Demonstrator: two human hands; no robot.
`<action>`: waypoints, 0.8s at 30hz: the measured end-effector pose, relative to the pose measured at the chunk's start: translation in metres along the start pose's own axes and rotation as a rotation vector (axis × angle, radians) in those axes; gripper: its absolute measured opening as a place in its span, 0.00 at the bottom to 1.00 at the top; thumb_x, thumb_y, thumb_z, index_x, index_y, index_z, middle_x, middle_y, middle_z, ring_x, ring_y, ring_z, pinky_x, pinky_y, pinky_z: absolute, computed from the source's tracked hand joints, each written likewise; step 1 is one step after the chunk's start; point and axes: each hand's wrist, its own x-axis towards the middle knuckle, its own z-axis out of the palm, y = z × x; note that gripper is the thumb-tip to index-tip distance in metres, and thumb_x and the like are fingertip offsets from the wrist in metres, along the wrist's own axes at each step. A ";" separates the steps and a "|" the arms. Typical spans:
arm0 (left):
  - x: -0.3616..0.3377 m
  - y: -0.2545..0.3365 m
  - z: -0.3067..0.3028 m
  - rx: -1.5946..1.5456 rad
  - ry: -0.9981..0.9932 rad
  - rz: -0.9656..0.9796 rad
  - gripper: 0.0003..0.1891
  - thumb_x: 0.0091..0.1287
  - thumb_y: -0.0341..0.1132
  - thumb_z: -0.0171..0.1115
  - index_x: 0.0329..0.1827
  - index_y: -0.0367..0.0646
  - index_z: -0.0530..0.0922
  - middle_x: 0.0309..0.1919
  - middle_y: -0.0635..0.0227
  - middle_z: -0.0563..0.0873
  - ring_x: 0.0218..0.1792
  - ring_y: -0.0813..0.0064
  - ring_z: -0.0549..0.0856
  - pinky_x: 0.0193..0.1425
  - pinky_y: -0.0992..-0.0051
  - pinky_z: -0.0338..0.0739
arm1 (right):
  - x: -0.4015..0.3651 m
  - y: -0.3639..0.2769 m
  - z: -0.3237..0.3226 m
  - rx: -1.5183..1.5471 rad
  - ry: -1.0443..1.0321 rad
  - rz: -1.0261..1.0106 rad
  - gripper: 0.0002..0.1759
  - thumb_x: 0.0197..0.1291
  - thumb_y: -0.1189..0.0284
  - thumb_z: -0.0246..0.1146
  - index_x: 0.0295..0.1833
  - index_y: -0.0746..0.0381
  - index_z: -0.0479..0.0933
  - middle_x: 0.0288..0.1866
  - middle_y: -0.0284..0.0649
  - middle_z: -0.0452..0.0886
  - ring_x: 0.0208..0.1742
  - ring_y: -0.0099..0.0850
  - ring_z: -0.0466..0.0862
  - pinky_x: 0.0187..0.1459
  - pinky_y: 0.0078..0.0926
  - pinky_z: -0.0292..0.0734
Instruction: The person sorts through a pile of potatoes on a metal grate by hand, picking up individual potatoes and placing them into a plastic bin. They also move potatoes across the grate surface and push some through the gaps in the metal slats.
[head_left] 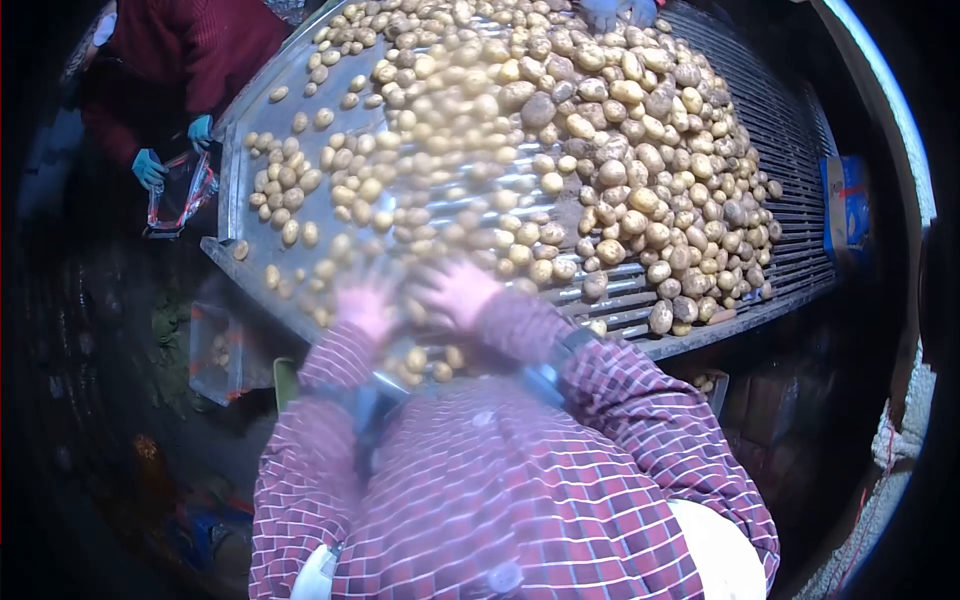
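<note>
Fingers [372,285] blur among potatoes [345,190], their contact unclear.

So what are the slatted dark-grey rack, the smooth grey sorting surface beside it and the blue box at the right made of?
Slatted dark-grey rack: likely metal; thin parallel bars, some catching bright glints.
Smooth grey sorting surface: probably sheet metal, dull and worn; flat with a soft sheen.
Blue box: perhaps printed cardboard, given its reddish markings; plastic is possible.
</note>
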 end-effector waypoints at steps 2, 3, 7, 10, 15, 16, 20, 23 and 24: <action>0.018 -0.025 -0.027 0.069 0.001 -0.207 0.40 0.67 0.57 0.59 0.81 0.64 0.54 0.82 0.67 0.51 0.81 0.56 0.49 0.79 0.41 0.45 | 0.041 0.036 0.019 -0.139 -0.089 0.150 0.32 0.63 0.53 0.59 0.71 0.51 0.65 0.71 0.43 0.68 0.73 0.44 0.65 0.73 0.48 0.60; 0.023 -0.046 -0.025 0.023 0.071 -0.241 0.40 0.66 0.53 0.61 0.80 0.63 0.55 0.81 0.65 0.53 0.80 0.55 0.52 0.78 0.42 0.49 | 0.054 0.043 -0.017 -0.117 -0.229 0.328 0.31 0.64 0.53 0.59 0.71 0.48 0.65 0.71 0.43 0.68 0.74 0.45 0.64 0.73 0.49 0.59; 0.022 -0.100 -0.011 -0.211 0.332 -0.358 0.39 0.62 0.40 0.65 0.78 0.53 0.61 0.76 0.57 0.62 0.75 0.51 0.61 0.76 0.55 0.59 | 0.024 0.107 -0.035 0.060 0.202 0.460 0.22 0.59 0.61 0.62 0.59 0.52 0.76 0.58 0.46 0.77 0.56 0.42 0.78 0.59 0.45 0.73; -0.003 -0.080 0.011 -0.418 0.506 -0.287 0.38 0.63 0.39 0.66 0.77 0.48 0.62 0.75 0.53 0.63 0.74 0.50 0.64 0.75 0.58 0.61 | -0.065 0.113 -0.046 -0.068 0.438 0.601 0.30 0.59 0.60 0.62 0.66 0.57 0.72 0.61 0.52 0.75 0.59 0.50 0.75 0.62 0.48 0.70; -0.008 0.044 -0.028 -0.167 0.068 -0.129 0.41 0.63 0.56 0.65 0.78 0.55 0.61 0.78 0.55 0.58 0.80 0.54 0.52 0.81 0.47 0.41 | -0.116 0.042 -0.042 -0.082 0.065 0.684 0.35 0.56 0.54 0.65 0.68 0.56 0.70 0.69 0.55 0.68 0.69 0.56 0.68 0.70 0.56 0.60; -0.001 0.057 -0.030 -0.092 0.043 0.002 0.40 0.63 0.58 0.63 0.78 0.59 0.61 0.78 0.56 0.57 0.80 0.54 0.50 0.81 0.45 0.38 | -0.105 0.028 -0.045 -0.081 -0.036 0.651 0.35 0.55 0.53 0.66 0.67 0.56 0.71 0.68 0.54 0.69 0.69 0.54 0.68 0.69 0.57 0.62; 0.045 0.041 0.002 -0.075 0.146 0.218 0.37 0.64 0.62 0.58 0.77 0.73 0.60 0.80 0.64 0.56 0.81 0.55 0.47 0.81 0.42 0.34 | -0.055 0.014 -0.032 -0.096 0.110 0.233 0.32 0.51 0.51 0.66 0.62 0.49 0.74 0.65 0.48 0.71 0.67 0.48 0.69 0.62 0.61 0.67; 0.057 -0.029 -0.007 0.059 0.199 -0.043 0.33 0.65 0.60 0.57 0.75 0.72 0.65 0.79 0.65 0.57 0.80 0.52 0.51 0.80 0.42 0.40 | -0.019 0.054 -0.030 -0.090 0.158 0.184 0.27 0.48 0.57 0.69 0.54 0.53 0.76 0.56 0.44 0.77 0.60 0.43 0.75 0.58 0.54 0.71; 0.052 -0.050 -0.014 0.075 0.220 -0.042 0.32 0.65 0.59 0.58 0.74 0.71 0.67 0.79 0.64 0.58 0.79 0.52 0.53 0.79 0.43 0.44 | -0.012 0.080 -0.037 -0.056 0.099 0.191 0.28 0.51 0.55 0.67 0.57 0.53 0.75 0.58 0.43 0.76 0.61 0.43 0.75 0.57 0.51 0.72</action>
